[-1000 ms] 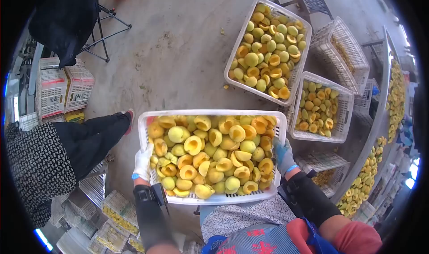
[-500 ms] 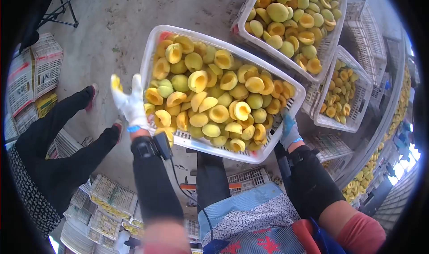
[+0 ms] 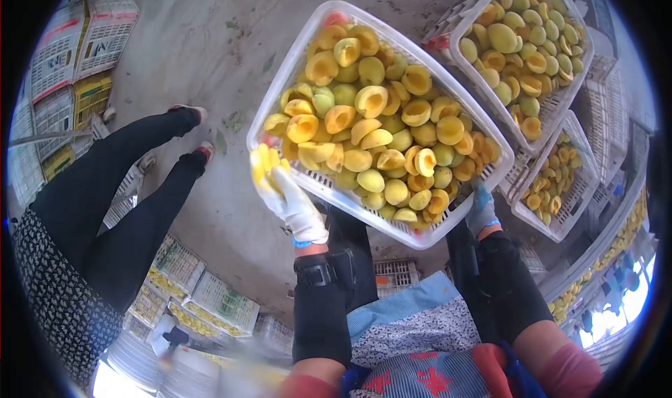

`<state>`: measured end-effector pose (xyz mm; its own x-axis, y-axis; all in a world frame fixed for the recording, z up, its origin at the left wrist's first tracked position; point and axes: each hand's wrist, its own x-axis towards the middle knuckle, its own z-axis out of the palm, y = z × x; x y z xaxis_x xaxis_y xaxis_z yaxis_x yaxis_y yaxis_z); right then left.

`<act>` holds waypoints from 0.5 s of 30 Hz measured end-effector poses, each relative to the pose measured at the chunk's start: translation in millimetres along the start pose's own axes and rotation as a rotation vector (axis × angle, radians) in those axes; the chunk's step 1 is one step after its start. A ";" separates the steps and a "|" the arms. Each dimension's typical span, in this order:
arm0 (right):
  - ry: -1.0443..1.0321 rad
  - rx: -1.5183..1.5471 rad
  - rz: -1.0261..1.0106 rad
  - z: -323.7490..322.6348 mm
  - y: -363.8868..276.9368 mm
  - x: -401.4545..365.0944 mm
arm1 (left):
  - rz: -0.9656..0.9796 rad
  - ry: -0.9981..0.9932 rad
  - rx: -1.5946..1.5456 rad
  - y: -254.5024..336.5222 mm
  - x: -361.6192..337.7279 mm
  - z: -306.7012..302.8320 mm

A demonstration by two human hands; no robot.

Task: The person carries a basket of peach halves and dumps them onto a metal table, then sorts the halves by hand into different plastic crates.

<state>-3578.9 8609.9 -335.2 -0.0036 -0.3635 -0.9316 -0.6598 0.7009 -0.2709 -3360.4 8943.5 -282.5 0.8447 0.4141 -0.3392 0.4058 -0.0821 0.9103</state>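
Gloved in white, the left hand lies flat against the near left corner of the crate. Its yellow-stained fingers are stretched out along the plastic wall rather than curled round it. The right hand, in a blue glove, takes the opposite near corner. Its fingers run up under the rim and out of sight, so it seems closed on the crate, though I cannot see how tightly.

The crate hangs in the air in front of the person's apron, above the concrete floor and skewed across the body. It is heaped to the rim with fruit halves, some cut side up and some skin side up. With a load that full, a hand at each near corner seems to spread the weight. I judge the flat left palm to be bracing the wall, keeping the crate from swinging, more than carrying it.

Just past its far right side sits a second crate, equally full, and a third crate lies below that. Both rest on empty ones, probably to keep the fruit off the ground.

A co-worker in dark trousers stands close on the left. Stacked crates line the wall behind.
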 end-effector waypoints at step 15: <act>-0.367 -0.568 0.257 -9.0 -68.5 1.0 | -0.213 -0.070 1.197 -233.8 -22.7 -85.7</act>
<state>-3540.5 8556.0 -315.4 -0.0240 0.0696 -0.9973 -0.9612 0.2725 0.0421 -3504.4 9030.9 -467.2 0.7240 0.4744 -0.5007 0.5727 -0.8180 0.0530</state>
